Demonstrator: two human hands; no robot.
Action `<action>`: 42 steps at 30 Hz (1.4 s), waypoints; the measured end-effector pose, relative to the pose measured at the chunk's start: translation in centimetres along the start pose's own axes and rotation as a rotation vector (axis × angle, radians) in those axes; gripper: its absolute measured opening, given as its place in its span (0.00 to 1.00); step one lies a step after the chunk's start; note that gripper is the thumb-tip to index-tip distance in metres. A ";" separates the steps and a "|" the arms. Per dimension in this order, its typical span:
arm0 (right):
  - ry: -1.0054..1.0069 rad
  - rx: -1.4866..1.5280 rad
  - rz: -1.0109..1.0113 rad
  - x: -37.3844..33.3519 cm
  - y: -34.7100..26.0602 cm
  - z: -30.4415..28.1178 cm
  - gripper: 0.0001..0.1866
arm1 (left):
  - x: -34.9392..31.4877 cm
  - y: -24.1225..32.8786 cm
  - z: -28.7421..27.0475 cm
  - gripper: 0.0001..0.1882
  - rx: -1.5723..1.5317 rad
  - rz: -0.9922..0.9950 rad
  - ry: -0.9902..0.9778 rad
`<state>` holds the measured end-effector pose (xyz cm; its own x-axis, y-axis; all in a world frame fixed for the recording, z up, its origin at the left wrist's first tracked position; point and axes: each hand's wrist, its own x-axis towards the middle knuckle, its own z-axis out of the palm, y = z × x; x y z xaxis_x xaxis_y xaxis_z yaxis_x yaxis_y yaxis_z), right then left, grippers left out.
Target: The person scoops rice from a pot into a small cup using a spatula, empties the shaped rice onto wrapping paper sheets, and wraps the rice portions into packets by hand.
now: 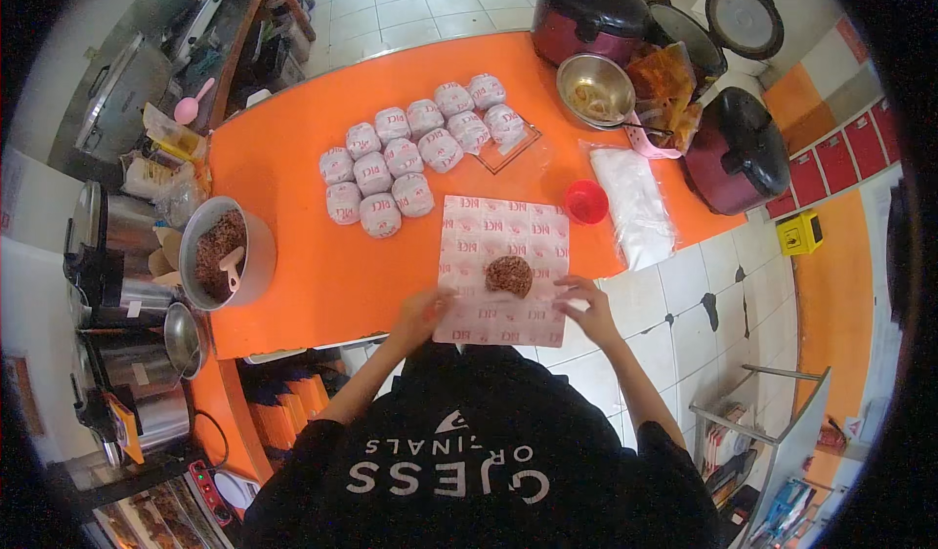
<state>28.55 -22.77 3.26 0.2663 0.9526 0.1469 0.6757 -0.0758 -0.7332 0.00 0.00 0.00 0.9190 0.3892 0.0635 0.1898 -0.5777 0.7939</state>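
Note:
A square sheet of printed white wrapping paper (pixel 469 256) lies at the near edge of the table, perhaps with more sheets under it. On it sits a round mound of reddish-brown rice (pixel 509 276). My left hand (pixel 422 316) has its fingers closed at the paper's lower left edge. Opposite it, my right hand (pixel 588 309) grips the right edge between thumb and fingers. Beyond the sheet are several round paper-wrapped bundles (pixel 402 156) in rows. At the left stands a metal pot (pixel 259 256) of the same rice, with a pink rice paddle (pixel 231 268) in it.
The orange table (pixel 303 275) also bears a red cup (pixel 586 202), a bag of white contents (pixel 631 202) and a steel bowl (pixel 595 91). Dark red rice cookers (pixel 738 153) stand at the right. Large steel pots (pixel 147 383) line the left side.

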 end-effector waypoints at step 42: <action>-0.201 -0.445 0.258 17.5 4.6 -0.6 0.19 | 12.2 2.6 1.7 0.43 0.402 0.029 -0.074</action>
<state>36.72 -6.65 2.90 0.3545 0.9209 -0.1624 0.8428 -0.3899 -0.3711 12.27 2.06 1.78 0.9456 0.3241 0.0272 0.2696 -0.8279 0.4918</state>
